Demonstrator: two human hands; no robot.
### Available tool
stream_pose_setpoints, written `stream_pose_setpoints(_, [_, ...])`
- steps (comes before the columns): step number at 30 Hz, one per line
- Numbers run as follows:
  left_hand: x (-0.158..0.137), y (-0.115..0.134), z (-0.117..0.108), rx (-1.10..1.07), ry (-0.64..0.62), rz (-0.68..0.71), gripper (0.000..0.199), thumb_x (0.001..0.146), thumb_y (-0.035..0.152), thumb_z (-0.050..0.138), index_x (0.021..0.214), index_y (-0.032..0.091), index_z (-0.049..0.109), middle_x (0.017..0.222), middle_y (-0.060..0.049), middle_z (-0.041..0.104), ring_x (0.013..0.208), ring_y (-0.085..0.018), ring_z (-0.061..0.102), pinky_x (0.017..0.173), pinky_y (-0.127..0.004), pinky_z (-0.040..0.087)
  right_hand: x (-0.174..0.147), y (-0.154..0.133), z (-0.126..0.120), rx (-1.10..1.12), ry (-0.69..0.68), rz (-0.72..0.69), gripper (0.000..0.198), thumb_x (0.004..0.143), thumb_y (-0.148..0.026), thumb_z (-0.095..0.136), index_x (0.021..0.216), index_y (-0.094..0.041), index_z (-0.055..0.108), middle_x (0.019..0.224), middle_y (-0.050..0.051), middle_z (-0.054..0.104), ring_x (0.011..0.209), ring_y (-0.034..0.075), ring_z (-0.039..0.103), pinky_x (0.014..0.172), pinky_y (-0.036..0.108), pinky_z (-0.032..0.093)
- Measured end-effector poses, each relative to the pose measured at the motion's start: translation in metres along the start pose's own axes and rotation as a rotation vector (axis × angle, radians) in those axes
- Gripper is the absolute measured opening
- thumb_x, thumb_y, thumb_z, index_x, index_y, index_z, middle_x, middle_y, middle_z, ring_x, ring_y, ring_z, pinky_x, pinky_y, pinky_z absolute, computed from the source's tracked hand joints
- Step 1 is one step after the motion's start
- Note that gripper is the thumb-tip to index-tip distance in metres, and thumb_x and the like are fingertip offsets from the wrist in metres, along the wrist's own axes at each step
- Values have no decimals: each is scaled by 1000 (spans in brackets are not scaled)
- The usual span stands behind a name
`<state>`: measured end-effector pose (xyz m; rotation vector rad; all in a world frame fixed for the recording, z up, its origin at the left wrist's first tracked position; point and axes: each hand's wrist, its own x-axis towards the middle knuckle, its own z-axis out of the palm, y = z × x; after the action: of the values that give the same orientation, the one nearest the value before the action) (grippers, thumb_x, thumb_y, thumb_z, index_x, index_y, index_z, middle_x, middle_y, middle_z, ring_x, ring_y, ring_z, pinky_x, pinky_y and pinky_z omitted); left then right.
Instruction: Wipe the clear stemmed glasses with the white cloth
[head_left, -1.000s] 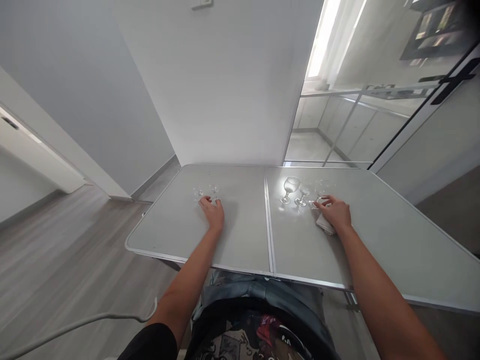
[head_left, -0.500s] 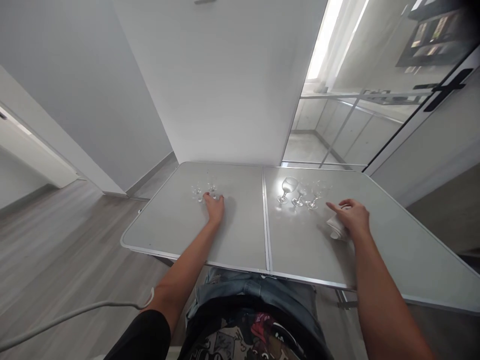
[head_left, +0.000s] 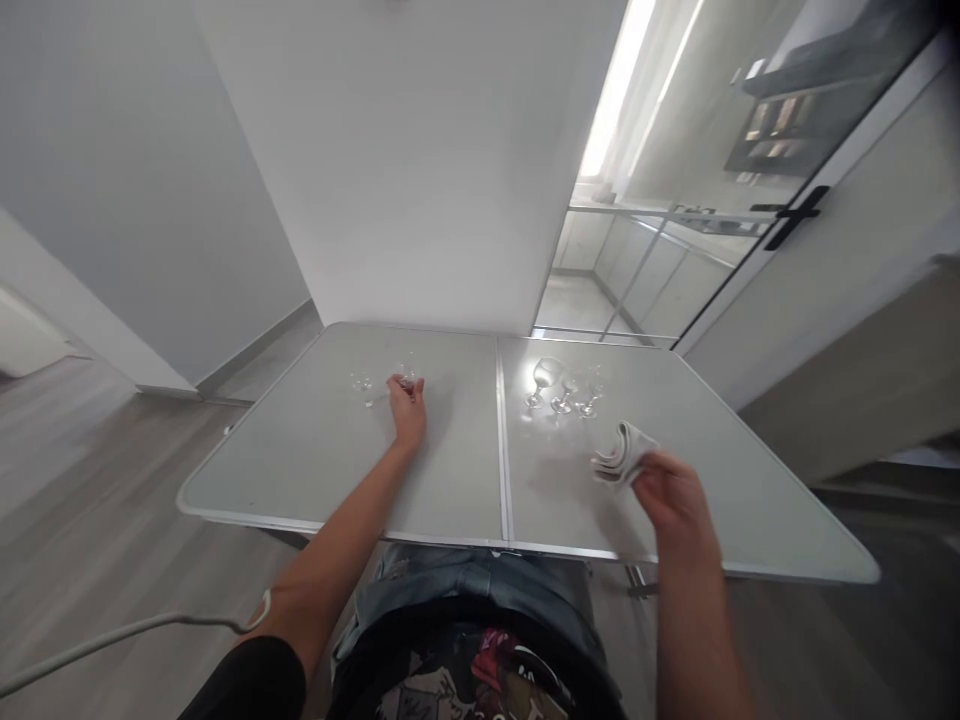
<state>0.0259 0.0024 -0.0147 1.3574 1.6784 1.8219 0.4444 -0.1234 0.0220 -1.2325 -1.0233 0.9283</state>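
On the left half of the table, my left hand [head_left: 407, 412] has its fingers closed around the lower part of a small clear glass [head_left: 406, 370]. Just left of it stands another clear glass [head_left: 364, 386], faint against the grey top. My right hand [head_left: 670, 492] pinches a folded white cloth [head_left: 621, 456], lifted above the right half. Beyond the cloth, three stemmed wine glasses stand upright in a row: the left one [head_left: 547, 374], the middle one [head_left: 563, 397] and the right one [head_left: 589, 400].
The grey folding table [head_left: 450, 480] has a metal seam [head_left: 503, 450] down its middle and a metal rim. A white wall [head_left: 405, 180] rises behind it. To the right is a door with a black handle [head_left: 799, 217]. A pale cable [head_left: 135, 630] runs to my left arm.
My right hand has raised the cloth off the table and turned it up. My left fingers have closed on a glass. The view has swung slightly right.
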Motion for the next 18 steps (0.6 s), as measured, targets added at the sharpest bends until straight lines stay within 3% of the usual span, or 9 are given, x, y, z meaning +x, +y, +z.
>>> stream_pose_setpoints(2, [-4, 7, 1, -18, -38, 90, 34, 95, 36, 59, 121, 19, 43, 93, -3, 56, 83, -15, 57, 81, -30, 46, -5, -7, 28, 268, -56, 161, 20, 66, -27, 71, 85, -22, 71, 85, 4, 75, 85, 26, 73, 86, 43, 60])
stream_pose_setpoints(7, [-26, 20, 4, -36, -250, 220, 39, 94, 40, 61, 125, 21, 44, 98, -5, 56, 84, -17, 58, 83, -31, 47, 1, -16, 91, 531, -226, 278, 24, 73, -23, 74, 97, -23, 71, 109, 3, 77, 101, 27, 72, 85, 39, 60])
stream_pose_setpoints(11, [-44, 19, 4, -24, -363, 228, 40, 95, 42, 60, 126, 21, 45, 97, -5, 59, 84, -18, 59, 81, -32, 48, 12, -10, 122, 568, -284, 312, 27, 70, -16, 70, 95, -23, 70, 105, 2, 77, 99, 25, 71, 83, 37, 60])
stream_pose_setpoints(14, [-50, 18, 2, 5, -445, 260, 44, 92, 44, 63, 126, 21, 48, 97, -5, 61, 82, -17, 59, 79, -31, 48, 23, -4, 140, 525, -333, 342, 25, 70, -20, 71, 95, -22, 69, 98, 3, 76, 94, 26, 71, 81, 39, 61])
stream_pose_setpoints(18, [-51, 18, 1, 92, -530, 325, 42, 90, 46, 65, 125, 24, 55, 89, -2, 63, 73, -15, 58, 74, -28, 47, 36, -2, 160, 410, -172, 248, 29, 77, -38, 75, 101, -23, 67, 99, 4, 74, 91, 24, 69, 79, 37, 59])
